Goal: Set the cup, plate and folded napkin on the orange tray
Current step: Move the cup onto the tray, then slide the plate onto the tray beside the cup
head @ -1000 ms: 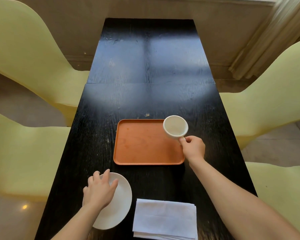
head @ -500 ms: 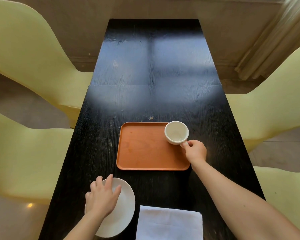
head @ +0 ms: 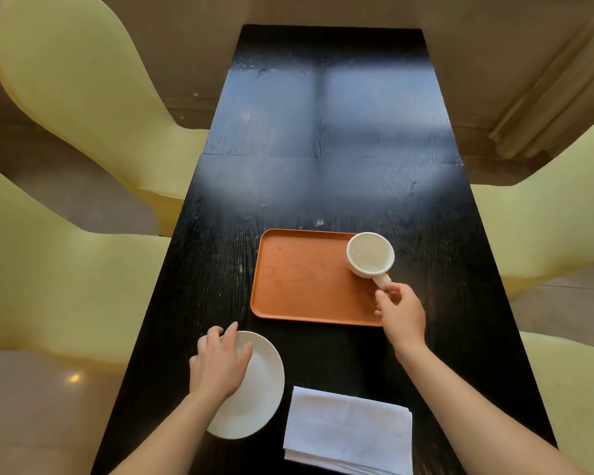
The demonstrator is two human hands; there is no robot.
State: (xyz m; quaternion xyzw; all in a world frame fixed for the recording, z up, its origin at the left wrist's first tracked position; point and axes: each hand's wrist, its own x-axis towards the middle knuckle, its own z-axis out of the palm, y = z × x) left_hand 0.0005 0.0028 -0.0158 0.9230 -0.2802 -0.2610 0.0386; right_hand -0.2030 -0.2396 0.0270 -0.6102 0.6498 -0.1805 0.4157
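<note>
The white cup (head: 369, 255) stands upright in the far right corner of the orange tray (head: 302, 279). Its handle points toward me. My right hand (head: 402, 313) pinches the tip of that handle with thumb and forefinger. The white plate (head: 258, 395) lies on the black table (head: 323, 114) in front of the tray's left corner. My left hand (head: 220, 365) lies on the plate's left part, fingers curled over its far rim. The folded white napkin (head: 347, 430) lies to the right of the plate, near the table's front edge.
Pale yellow chairs flank the table: two on the left (head: 83, 80) (head: 48, 286) and two on the right (head: 556, 217) (head: 580, 389). The far half of the table bears nothing. A curtain (head: 556, 97) hangs at the back right.
My right hand lowered the cup from a tilted hold above the tray's right edge and set it upright in the tray's corner. More of the handle shows now. My left hand stayed on the plate.
</note>
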